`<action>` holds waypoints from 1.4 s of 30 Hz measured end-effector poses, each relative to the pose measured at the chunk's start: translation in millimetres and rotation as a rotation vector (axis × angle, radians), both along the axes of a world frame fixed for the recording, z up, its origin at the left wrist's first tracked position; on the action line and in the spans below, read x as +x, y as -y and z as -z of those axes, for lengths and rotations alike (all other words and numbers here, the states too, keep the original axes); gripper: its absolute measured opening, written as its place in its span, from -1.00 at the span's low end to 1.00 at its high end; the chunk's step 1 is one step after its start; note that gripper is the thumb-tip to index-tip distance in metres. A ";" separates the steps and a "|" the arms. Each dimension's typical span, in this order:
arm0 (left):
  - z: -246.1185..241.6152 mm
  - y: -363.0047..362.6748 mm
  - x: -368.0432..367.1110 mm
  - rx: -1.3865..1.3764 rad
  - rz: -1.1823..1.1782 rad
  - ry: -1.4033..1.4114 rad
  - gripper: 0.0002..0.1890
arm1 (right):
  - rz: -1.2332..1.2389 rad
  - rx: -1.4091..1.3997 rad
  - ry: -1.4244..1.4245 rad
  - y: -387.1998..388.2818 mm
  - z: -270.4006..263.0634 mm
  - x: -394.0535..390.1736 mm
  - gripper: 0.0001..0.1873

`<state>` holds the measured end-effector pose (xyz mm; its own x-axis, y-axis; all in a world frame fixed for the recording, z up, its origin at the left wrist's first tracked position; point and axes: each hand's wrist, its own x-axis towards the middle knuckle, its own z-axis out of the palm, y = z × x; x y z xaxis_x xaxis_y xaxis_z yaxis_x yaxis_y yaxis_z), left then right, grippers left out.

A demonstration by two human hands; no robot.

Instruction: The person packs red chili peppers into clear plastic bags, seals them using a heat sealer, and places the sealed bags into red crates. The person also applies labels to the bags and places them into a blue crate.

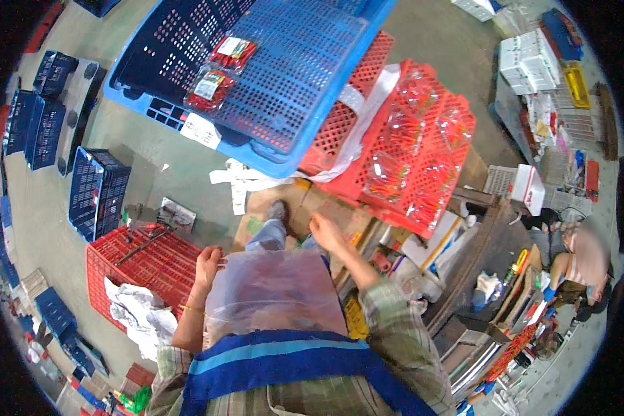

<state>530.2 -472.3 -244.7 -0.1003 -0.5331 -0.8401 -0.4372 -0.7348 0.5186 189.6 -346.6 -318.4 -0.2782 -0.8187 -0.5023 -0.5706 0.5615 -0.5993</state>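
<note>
My left hand (209, 264), with its fingers loosely curled and slightly apart, hangs beside my translucent apron (275, 296); I see nothing in it. Over the cardboard (270, 208) on the floor, my right hand (325, 231) is closed, with nothing visible in it. Ahead is a large blue perforated crate (286, 104) bearing a paper label with writing. Inside it, at its left end, lie two labelled clear packs of what look like red chili peppers (208, 92). Several similar clear packs (387, 177) rest on a red perforated crate surface (437, 203), right of the blue crate and beyond my right hand.
A red crate (135, 260) with crumpled white plastic (140, 314) stands at my left. Blue crates (99, 192) are spread along the left floor. On the right are a cluttered wooden-edged bench (473, 260), white boxes (530, 60) and a seated person (577, 255).
</note>
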 end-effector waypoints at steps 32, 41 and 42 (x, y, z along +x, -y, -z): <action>-73.5 3.0 -223.6 -0.903 1.209 -0.236 -0.71 | -0.143 -0.410 0.231 41.4 -214.2 -84.9 -0.89; -231.7 -2.0 -195.2 -0.073 0.236 -0.915 -0.80 | -0.011 -0.301 1.164 28.7 -226.1 -8.4 -0.41; -229.9 6.8 -191.9 -0.033 0.083 -0.818 -0.81 | -0.133 -0.240 1.273 25.6 -225.7 19.8 -0.42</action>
